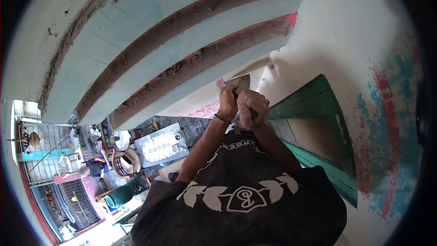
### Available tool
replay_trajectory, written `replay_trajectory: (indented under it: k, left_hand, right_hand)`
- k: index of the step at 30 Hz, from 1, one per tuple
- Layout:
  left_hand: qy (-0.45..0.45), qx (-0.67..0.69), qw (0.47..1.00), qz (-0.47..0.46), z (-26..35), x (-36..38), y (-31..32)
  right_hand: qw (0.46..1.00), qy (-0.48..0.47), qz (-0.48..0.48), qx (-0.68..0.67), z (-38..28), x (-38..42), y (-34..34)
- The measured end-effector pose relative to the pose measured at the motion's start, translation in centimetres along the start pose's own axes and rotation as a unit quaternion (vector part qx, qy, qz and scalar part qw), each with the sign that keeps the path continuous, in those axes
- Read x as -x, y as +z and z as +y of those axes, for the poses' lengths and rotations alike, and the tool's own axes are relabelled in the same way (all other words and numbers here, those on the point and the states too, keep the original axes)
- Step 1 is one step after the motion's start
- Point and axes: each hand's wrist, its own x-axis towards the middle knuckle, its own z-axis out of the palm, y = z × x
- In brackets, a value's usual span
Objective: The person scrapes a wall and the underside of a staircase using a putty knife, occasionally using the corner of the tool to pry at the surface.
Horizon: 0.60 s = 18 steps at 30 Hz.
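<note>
Both my hands are raised in the middle of the view, close together at a metal scraper [244, 83] with a broad flat blade. My right hand [253, 105] is wrapped round its handle, which is mostly hidden by the fingers. With its fingers closed at the blade's left side, my left hand [228, 100] grips the scraper too; a beaded bracelet is on that wrist. The blade's edge lies against or very near the pale wall surface [261, 70], beside a small pink patch [221, 83].
Curved ledges [200, 59] with dusty brown faces hang above left. A green-framed wooden panel [314, 127] is at the right, near a wall with red and blue paint [387, 109]. Lower left are a table [159, 146], a chair [125, 163] and another person [94, 167].
</note>
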Motion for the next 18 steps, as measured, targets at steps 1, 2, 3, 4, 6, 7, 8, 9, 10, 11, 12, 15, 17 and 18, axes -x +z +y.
replay_trajectory:
  k: [1,2,3,4,6,7,8,9,10,11,12,15,17,18]
  left_hand:
    - [0.065,-0.096,0.993,0.001,0.1,0.1,0.2]
    - [0.132,-0.191,0.973,0.003,0.3,-0.3,0.5]
    - [0.164,-0.220,0.962,0.011,0.3,-0.4,0.7]
    - [0.189,-0.250,0.949,0.018,0.5,0.2,0.9]
    - [0.179,-0.266,0.947,0.006,1.0,-0.3,1.0]
    - [0.135,-0.254,0.958,-0.013,1.1,-0.5,0.6]
    - [0.087,-0.241,0.966,-0.031,0.7,-0.3,0.1]
    - [0.121,-0.296,0.947,-0.041,0.1,-0.2,-0.3]
    - [0.156,-0.350,0.922,-0.052,-0.5,-0.2,-0.6]
    - [0.192,-0.403,0.893,-0.064,-1.1,-0.4,-1.0]
    - [0.186,-0.370,0.909,-0.058,-1.4,-1.1,-1.2]
    - [0.144,-0.361,0.919,-0.064,0.2,-0.3,-1.2]
    - [0.131,-0.392,0.908,-0.070,-1.3,-0.5,-1.7]
    - [0.126,-0.408,0.901,-0.075,-2.5,-1.1,-2.1]
  right_hand:
    - [1.000,0.018,0.009,-0.009,0.0,-0.1,-0.1]
    - [0.999,0.031,0.017,-0.019,0.2,-0.3,-0.2]
    - [0.998,0.050,0.028,-0.027,0.1,-0.1,-0.3]
    - [0.998,0.047,0.024,-0.024,-0.3,0.1,-0.3]
    - [0.999,0.024,0.013,-0.021,-0.2,-0.8,-0.3]
    - [1.000,0.025,0.000,-0.013,-0.2,-0.7,-0.3]
    - [0.999,0.037,-0.011,0.006,0.6,0.3,-0.3]
    - [0.998,0.047,-0.023,0.025,2.0,1.7,-0.3]
    - [0.997,0.054,-0.034,0.045,2.3,1.5,-0.2]
    - [0.997,0.053,-0.029,0.041,1.9,1.6,-0.3]
    - [0.998,0.048,-0.023,0.036,1.3,1.5,-0.4]
    - [0.998,0.051,-0.029,0.024,1.2,0.8,-0.1]
    - [0.995,0.070,-0.050,0.042,2.4,1.6,-0.1]
    - [0.996,0.060,-0.043,0.054,2.9,2.7,-0.7]
